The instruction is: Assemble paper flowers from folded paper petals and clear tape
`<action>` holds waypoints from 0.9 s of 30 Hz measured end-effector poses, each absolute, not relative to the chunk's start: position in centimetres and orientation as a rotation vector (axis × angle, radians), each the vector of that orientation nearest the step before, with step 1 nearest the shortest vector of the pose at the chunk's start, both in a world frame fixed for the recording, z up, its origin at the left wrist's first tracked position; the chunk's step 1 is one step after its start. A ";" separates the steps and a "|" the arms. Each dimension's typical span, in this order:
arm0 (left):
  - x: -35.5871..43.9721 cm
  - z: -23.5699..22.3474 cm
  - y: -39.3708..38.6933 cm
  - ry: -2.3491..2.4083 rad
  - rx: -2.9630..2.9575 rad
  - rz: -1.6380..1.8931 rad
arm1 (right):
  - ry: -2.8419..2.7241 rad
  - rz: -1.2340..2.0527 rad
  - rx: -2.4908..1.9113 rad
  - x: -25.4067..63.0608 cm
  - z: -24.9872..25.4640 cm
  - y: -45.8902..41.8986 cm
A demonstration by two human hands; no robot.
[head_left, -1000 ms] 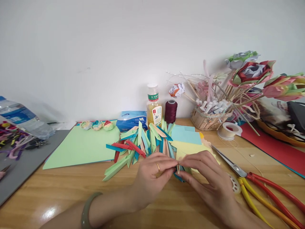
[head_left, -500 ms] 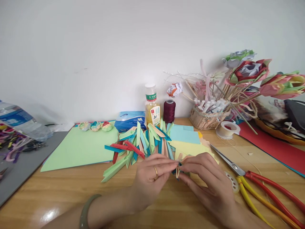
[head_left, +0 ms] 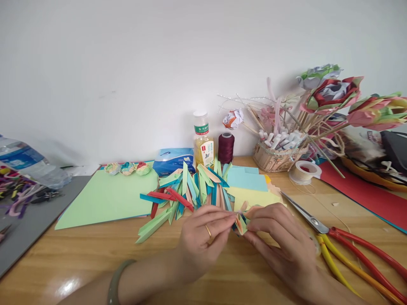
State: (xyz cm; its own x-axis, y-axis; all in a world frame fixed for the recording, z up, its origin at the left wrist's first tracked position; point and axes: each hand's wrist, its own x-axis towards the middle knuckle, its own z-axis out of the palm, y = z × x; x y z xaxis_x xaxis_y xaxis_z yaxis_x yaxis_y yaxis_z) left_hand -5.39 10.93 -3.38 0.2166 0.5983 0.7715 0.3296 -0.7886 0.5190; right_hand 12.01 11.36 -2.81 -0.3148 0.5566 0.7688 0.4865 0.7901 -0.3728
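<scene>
Between my two hands is a small folded paper piece [head_left: 242,224] with green, peach and dark blue layers, held just above the wooden table. My left hand [head_left: 206,237], wearing a gold ring, pinches its left side with thumb and fingertips. On the other side, my right hand [head_left: 280,241] grips it, its fingers curled and covering part of the paper. Behind my left hand lies a heap of folded paper strips [head_left: 190,186] in green, blue, red and peach. Sheets of yellow paper [head_left: 254,198] and light blue paper [head_left: 246,180] lie beyond the held piece.
Scissors [head_left: 321,226] with red handles and a yellow-handled tool [head_left: 333,267] lie right of my right hand. A thread spool [head_left: 304,171], basket [head_left: 276,159], bottle [head_left: 203,144] and maroon thread cone [head_left: 226,148] stand behind. Green sheets [head_left: 111,199] lie at left.
The held paper piece has turned and spread, showing more of its green and peach layers. My fingers have shifted slightly around it; the other things stay put.
</scene>
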 end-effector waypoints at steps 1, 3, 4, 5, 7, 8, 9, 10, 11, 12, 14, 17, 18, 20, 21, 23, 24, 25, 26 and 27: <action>-5.4 -3.3 10.9 0.879 2.264 1.608 | -1.974 0.074 -0.784 12.0 -2.8 11.4; -5.4 -3.3 11.0 0.865 2.317 1.618 | -1.993 0.049 -0.783 12.1 -2.8 11.4; -5.4 -3.3 11.0 0.855 2.354 1.619 | -2.007 0.035 -0.776 12.1 -2.9 11.4; -5.5 -3.3 11.1 0.847 2.393 1.618 | -2.026 0.020 -0.769 12.2 -2.9 11.5; -5.6 -3.2 11.2 0.828 2.466 1.621 | -2.063 -0.027 -0.758 12.3 -3.1 11.5; -5.7 -3.1 11.2 0.816 2.506 1.618 | -2.074 -0.066 -0.760 12.4 -3.3 11.5; -5.9 -3.1 11.3 0.809 2.554 1.607 | -2.075 -0.115 -0.774 12.5 -3.4 11.5; -6.0 -3.0 11.4 0.803 2.612 1.593 | -2.070 -0.170 -0.801 12.6 -3.5 11.5; -6.2 -3.0 11.4 0.797 2.677 1.574 | -2.058 -0.228 -0.832 12.7 -3.6 11.4; -6.5 -3.1 11.5 0.794 2.747 1.547 | -2.046 -0.280 -0.858 12.7 -3.6 11.3; -6.9 -3.3 11.6 0.783 2.878 1.485 | -2.036 -0.340 -0.880 12.8 -3.7 11.2; -7.4 -3.8 11.7 0.767 2.957 1.454 | -2.072 -0.322 -0.840 12.7 -3.5 11.3; -7.5 -3.9 11.7 0.747 2.959 1.468 | -2.095 -0.289 -0.810 12.6 -3.3 11.3; -7.6 -3.9 11.9 0.693 2.950 1.481 | -2.147 -0.188 -0.715 12.5 -3.1 11.5; -7.6 -3.9 11.9 0.654 2.948 1.474 | -2.174 -0.112 -0.660 12.5 -2.9 11.6; -7.5 -3.6 12.1 0.592 2.918 1.433 | -2.212 0.087 -0.572 12.4 -2.8 11.6; -7.4 -3.3 12.1 0.564 2.874 1.403 | -2.214 0.196 -0.551 12.4 -2.8 11.6; -7.3 -3.1 12.2 0.542 2.803 1.372 | -2.202 0.306 -0.551 12.3 -2.8 11.6; -7.2 -2.8 12.2 0.534 2.702 1.335 | -2.179 0.414 -0.568 12.3 -2.8 11.5; -7.1 -2.5 12.1 0.546 2.571 1.292 | -2.145 0.514 -0.599 12.3 -2.8 11.5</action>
State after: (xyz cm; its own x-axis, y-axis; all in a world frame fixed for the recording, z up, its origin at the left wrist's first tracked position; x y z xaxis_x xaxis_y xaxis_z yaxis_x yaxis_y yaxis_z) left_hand -7.09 12.15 -2.51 0.5467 0.4168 0.7263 0.2307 -0.9087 0.3479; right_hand 12.25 11.50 -2.84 -0.5414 0.5771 0.6114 0.2372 0.8025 -0.5475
